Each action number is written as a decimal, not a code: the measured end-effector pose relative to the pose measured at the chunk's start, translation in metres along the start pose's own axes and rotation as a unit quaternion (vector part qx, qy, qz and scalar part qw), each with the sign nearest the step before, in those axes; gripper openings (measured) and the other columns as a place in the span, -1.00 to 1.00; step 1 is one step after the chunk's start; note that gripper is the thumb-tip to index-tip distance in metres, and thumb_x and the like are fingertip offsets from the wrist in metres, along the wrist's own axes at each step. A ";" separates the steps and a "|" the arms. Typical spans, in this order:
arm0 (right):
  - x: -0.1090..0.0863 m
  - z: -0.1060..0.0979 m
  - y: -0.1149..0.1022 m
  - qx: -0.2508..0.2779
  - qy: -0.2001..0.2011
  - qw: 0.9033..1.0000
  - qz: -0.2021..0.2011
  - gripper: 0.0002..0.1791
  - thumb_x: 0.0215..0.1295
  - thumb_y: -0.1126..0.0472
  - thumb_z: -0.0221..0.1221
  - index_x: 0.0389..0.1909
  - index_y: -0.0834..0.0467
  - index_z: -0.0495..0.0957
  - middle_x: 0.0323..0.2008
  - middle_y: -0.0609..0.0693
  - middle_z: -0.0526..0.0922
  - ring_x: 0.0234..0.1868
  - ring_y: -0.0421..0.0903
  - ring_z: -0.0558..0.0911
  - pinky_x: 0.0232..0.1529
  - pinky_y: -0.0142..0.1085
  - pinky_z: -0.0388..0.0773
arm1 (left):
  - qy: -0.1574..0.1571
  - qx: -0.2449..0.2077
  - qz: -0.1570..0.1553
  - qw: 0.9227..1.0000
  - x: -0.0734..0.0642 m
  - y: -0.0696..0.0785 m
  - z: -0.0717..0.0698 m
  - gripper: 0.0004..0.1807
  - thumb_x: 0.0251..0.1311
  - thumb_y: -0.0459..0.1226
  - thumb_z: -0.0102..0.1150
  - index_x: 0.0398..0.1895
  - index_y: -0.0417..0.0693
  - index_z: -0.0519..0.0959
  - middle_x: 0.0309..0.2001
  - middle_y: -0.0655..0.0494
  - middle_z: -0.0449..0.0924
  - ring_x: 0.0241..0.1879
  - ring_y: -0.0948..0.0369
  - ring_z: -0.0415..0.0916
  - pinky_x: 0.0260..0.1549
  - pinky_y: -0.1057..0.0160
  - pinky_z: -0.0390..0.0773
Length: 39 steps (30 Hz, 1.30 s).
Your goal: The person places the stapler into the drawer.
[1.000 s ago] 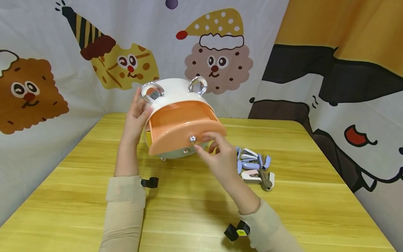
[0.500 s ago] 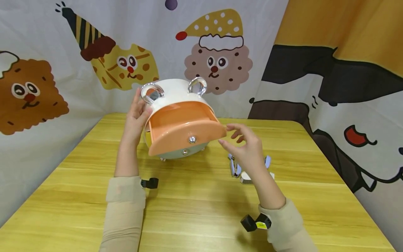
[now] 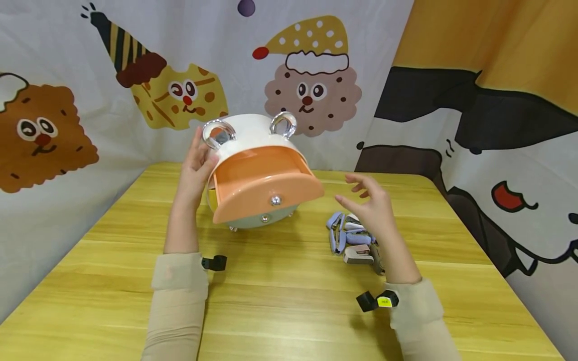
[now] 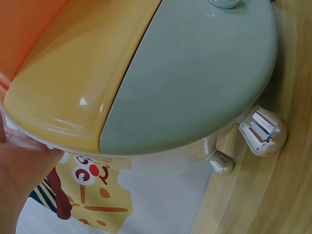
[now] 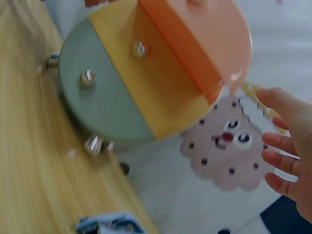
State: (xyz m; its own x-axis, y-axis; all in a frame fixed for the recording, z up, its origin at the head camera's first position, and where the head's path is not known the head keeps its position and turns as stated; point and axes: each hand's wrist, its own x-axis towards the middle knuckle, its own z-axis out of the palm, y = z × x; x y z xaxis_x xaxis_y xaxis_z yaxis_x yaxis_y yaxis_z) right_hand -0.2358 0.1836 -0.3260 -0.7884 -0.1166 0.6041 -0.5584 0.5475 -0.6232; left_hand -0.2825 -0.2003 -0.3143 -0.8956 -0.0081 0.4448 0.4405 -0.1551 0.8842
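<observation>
A round desktop drawer box (image 3: 250, 131) with a white shell, two silver ring ears and small silver feet stands on the table. Its top orange drawer (image 3: 257, 198) is pulled out, with a silver knob on its front. Below are a yellow drawer (image 4: 73, 83) and a green drawer (image 4: 190, 78), both pushed in. My left hand (image 3: 196, 168) holds the box's left side, thumb near the front rim; its other fingers are partly hidden. My right hand (image 3: 375, 205) hovers to the right with loosely spread fingers, touching nothing. Several mini staplers (image 3: 358, 239) lie below it, partly covered by the hand and wrist.
The wooden table (image 3: 271, 311) reaches back to a printed cloth (image 3: 180, 30) with cartoon biscuits. A black wrist camera (image 3: 377, 302) sits at the right cuff, and another camera (image 3: 214, 262) at the left.
My right hand has left the orange drawer's knob area and moved right, above the mini staplers. The left hand and the box have stayed in place, the drawer still out.
</observation>
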 end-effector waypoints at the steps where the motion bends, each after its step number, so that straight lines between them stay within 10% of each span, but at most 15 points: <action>1: 0.000 0.000 0.005 -0.002 -0.012 1.000 0.012 -0.47 0.07 0.19 0.41 0.09 0.18 0.52 -0.02 0.10 0.59 -0.12 0.03 0.52 -0.13 -0.06 0.44 | 0.000 0.000 0.000 1.000 0.000 0.000 0.000 -0.23 0.37 -0.34 0.02 0.51 0.42 -0.02 0.40 -0.11 0.15 0.25 0.07 0.25 0.07 0.35 0.45; 16: -0.011 0.012 0.067 -0.019 -0.148 0.981 0.124 -0.34 0.16 0.02 0.34 0.26 0.17 0.41 0.14 0.14 0.46 0.13 0.14 0.39 0.01 0.07 0.43 | 0.001 0.002 0.001 1.000 0.000 -0.001 0.000 -0.22 0.36 -0.36 0.02 0.51 0.39 -0.03 0.40 -0.12 0.16 0.30 0.07 0.19 0.13 0.36 0.39; 39: -0.023 0.036 0.105 -0.155 -0.205 0.960 0.114 -0.32 0.09 -0.08 0.37 0.18 0.19 0.51 0.05 0.12 0.59 0.09 0.19 0.40 0.18 0.19 0.05 | 0.003 0.006 -0.006 1.000 0.000 -0.001 0.001 -0.23 0.36 -0.31 0.05 0.50 0.43 -0.01 0.43 -0.08 0.11 0.32 0.06 0.17 0.14 0.34 0.39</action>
State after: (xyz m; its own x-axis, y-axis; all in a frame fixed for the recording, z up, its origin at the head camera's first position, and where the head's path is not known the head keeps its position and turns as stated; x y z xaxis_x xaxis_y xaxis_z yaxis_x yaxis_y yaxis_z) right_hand -0.2852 0.2141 -0.4234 -0.9518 -0.2457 0.1836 -0.3056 0.8106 -0.4995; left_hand -0.2828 -0.1993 -0.3148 -0.9009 -0.0126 0.4338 0.4310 -0.1430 0.8909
